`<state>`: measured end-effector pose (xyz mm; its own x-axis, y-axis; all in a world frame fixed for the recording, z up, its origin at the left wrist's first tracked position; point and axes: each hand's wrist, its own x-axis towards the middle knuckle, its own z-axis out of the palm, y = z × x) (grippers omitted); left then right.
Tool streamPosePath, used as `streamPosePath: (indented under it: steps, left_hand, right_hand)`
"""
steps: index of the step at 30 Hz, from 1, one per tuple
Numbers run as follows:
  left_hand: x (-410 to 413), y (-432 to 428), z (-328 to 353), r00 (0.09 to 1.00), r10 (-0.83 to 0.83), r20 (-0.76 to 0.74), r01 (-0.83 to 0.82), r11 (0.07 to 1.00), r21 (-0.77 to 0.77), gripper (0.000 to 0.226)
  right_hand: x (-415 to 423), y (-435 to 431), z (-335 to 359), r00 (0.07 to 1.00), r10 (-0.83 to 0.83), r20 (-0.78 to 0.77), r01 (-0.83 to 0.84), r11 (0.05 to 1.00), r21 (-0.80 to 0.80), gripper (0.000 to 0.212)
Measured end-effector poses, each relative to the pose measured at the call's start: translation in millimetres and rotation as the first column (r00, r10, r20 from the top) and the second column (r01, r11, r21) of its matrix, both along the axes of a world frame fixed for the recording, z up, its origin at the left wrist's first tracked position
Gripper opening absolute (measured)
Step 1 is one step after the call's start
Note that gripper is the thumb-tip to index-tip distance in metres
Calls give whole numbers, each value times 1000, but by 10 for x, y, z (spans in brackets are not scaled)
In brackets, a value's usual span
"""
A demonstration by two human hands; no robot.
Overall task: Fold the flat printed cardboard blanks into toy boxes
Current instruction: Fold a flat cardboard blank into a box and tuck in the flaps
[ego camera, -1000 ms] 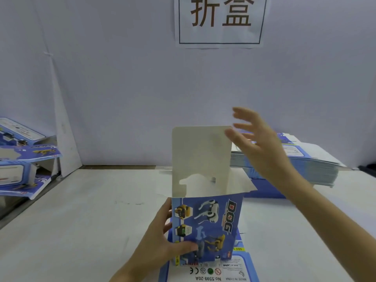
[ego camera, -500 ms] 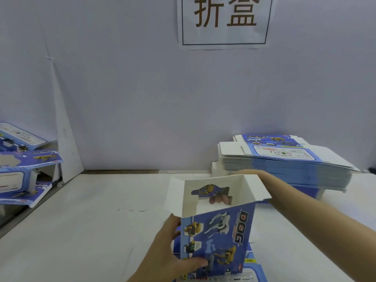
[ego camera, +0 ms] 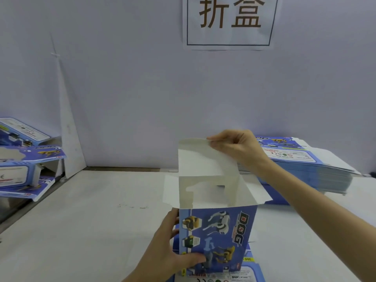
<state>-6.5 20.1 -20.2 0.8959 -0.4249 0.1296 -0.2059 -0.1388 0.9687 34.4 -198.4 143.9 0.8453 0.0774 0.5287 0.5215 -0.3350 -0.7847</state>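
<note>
— What do we see of the box point(ego camera: 217, 235)?
— We see it upright, blue, printed with toy dogs and "DOG". Its top is open and its white lid flap point(ego camera: 199, 157) is raised.
— And the rest?
— The stack of blanks point(ego camera: 305, 165) lies behind the box to its right, one flat blank point(ego camera: 252, 271) lies under it, and folded boxes point(ego camera: 20, 171) are piled well to its left.

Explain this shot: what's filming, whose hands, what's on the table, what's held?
No machine here: a person works bare-handed. The single picture comes from a wide-angle camera on their head, looking forward and down. The left hand grips an upright, half-formed blue toy box; the right hand pinches its raised top flap. A stack of flat blanks lies on the white table at the right; folded boxes are piled beyond its left edge. A paper sign hangs on the wall.
</note>
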Motion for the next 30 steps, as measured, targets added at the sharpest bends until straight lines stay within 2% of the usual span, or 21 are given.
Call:
streamPosePath:
  steps: [3, 5, 7, 9, 11, 13, 19, 20, 23, 24, 28, 30]
  left_hand:
    - [-23, -7, 4, 1000, 0, 15, -1, 1000, 12, 83]
    - [-32, -12, 5, 1000, 13, -4, -13, 1000, 3, 85]
    - [-40, -9, -2, 1000, 26, -2, -26, 1000, 1, 87]
    - [-46, -8, -15, 1000, 22, 10, -22, 1000, 19, 86]
    - [-48, -7, -30, 1000, 26, 8, -26, 999, 20, 87]
    - [-40, -13, -41, 999, 47, -20, -47, 999, 3, 89]
    - [-20, -17, -64, 998, 52, -43, -53, 999, -6, 101]
    - [-19, -20, -64, 998, 50, -43, -50, 999, 0, 103]
    - [-13, -34, -57, 998, 45, -41, -44, 999, 20, 106]
    - [-12, -38, -59, 998, 44, -39, -43, 999, 22, 107]
    - [-20, -31, -91, 999, 32, -42, -32, 999, 1, 106]
    - [-34, -43, -105, 998, -41, -52, 37, 997, -65, 99]
  right_hand:
    - [-51, -25, 116, 961, 69, -268, -22, 985, 173, 42]
    - [-60, -22, 175, 881, 205, -426, -69, 947, 312, 36]
    - [-89, 8, 198, 808, 303, -506, -89, 911, 403, 24]
    - [-84, 15, 200, 810, 286, -512, -84, 921, 381, 22]
    - [-89, 34, 208, 848, 221, -482, -54, 941, 335, 26]
    - [-94, 46, 210, 872, 182, -455, -36, 950, 311, 23]
    - [-143, 46, 194, 849, 209, -485, -59, 950, 308, 18]
    - [-156, 50, 198, 838, 238, -491, -80, 944, 321, 20]
    - [-173, 44, 235, 787, 305, -536, -88, 916, 391, 58]
    - [-189, 62, 254, 788, 298, -539, -74, 915, 397, 58]
    - [-191, 126, 212, 882, 124, -455, 7, 961, 276, 3]
    - [-182, 139, 178, 916, 35, -399, 64, 971, 232, 8]
